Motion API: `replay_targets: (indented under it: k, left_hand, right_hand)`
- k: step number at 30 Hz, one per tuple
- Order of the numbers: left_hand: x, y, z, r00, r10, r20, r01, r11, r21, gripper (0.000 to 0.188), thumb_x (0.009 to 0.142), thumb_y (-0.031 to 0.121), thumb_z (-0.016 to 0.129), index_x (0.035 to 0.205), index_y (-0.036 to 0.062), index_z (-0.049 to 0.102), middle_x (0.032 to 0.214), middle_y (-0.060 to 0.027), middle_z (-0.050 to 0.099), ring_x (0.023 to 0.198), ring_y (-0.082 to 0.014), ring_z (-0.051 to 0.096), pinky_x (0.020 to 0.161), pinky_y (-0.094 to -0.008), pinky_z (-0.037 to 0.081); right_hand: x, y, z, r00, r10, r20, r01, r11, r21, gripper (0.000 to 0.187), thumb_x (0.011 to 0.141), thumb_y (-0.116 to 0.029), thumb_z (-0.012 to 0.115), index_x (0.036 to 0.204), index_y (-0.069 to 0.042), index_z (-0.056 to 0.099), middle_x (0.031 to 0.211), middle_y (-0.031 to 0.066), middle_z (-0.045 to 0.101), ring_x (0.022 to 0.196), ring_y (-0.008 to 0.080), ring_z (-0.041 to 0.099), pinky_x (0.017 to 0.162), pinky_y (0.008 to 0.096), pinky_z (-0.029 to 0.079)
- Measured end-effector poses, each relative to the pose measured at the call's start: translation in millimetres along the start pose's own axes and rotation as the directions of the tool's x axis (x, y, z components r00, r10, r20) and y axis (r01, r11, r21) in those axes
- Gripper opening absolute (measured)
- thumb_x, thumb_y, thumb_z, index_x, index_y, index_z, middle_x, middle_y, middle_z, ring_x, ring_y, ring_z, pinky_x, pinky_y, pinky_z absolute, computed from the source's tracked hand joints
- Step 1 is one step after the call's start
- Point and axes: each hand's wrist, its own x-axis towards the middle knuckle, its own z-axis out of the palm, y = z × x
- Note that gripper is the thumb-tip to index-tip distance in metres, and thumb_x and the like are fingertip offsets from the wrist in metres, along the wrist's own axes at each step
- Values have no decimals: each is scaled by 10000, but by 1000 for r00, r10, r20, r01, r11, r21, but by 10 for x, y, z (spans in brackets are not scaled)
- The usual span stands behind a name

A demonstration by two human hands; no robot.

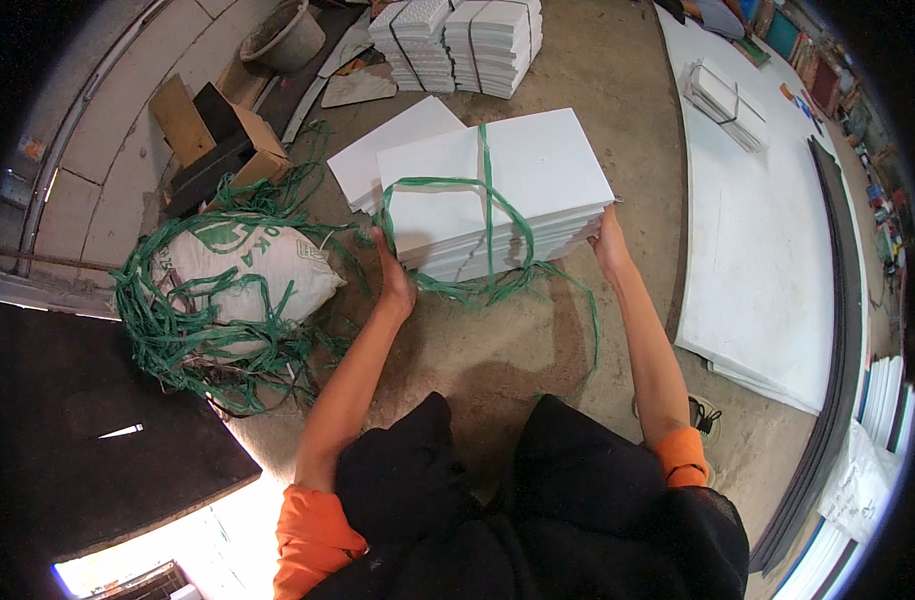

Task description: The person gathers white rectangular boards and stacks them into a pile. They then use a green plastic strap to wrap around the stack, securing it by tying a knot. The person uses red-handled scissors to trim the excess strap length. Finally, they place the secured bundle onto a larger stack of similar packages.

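Between my hands is a stack of white foam sheets (548, 165), its long front side facing me. Green plastic twine (487, 160) crosses its top, with a loop and loose ends trailing over the front and onto the floor. My left hand (396, 280) presses against the stack's left end, fingers partly hidden by it. At the right front corner my right hand (610, 243) grips the stack, thumb near the top edge. Another white sheet pile (363, 155) sits partly beneath or behind it at the left.
A white sack (243, 270) draped in tangled green twine (163, 330) lies at left, near an open cardboard box (258, 150) and a bucket (283, 38). Strapped white stacks (458, 45) stand behind. Large white sheets (748, 260) lie at right, bearing a small strapped bundle (726, 105).
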Motion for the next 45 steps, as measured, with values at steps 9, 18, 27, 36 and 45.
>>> replay_targets:
  k: [9,18,27,36,45]
  left_hand:
    - [182,66,-306,978,-54,200,35,995,96,768,829,643,265,1386,138,107,1402,-77,194,1273,-238,217,1019,-411,220]
    - [48,197,-46,995,-10,99,-8,984,178,760,839,625,266,1377,103,141,1399,-100,199,1268,-249,225,1025,-392,194]
    - [-35,713,331,509,730,455,-749,116,652,489,830,375,524,1178,48,419,1171,-116,447,1121,-256,408,1023,-427,180]
    - [-26,702,340,431,615,660,-835,-6,551,371,822,349,543,1057,67,495,1038,-103,496,1009,-274,465,986,-429,248]
    - [279,611,-115,820,564,102,-443,512,736,696,851,353,506,1271,-114,206,1270,-311,305,1191,-390,323,985,-401,277]
  right_hand:
    - [-120,-85,212,999,-34,25,36,998,-45,801,817,-663,209,1375,-92,138,1423,104,159,1314,268,105,1046,433,83]
    - [-110,10,186,997,13,82,-14,1000,12,791,827,-647,211,1377,-85,131,1429,137,122,1314,289,115,1040,476,49]
    - [-774,-497,727,692,-660,-292,428,701,-570,259,858,-197,509,956,36,455,972,141,410,871,205,445,762,328,383]
    - [-836,-405,910,616,-785,61,566,388,-728,248,810,-157,566,932,24,449,975,167,394,899,296,432,780,361,368]
    - [-410,-486,630,760,-621,-194,403,683,-610,382,860,-215,482,1131,39,392,1142,250,446,1048,377,448,887,381,350]
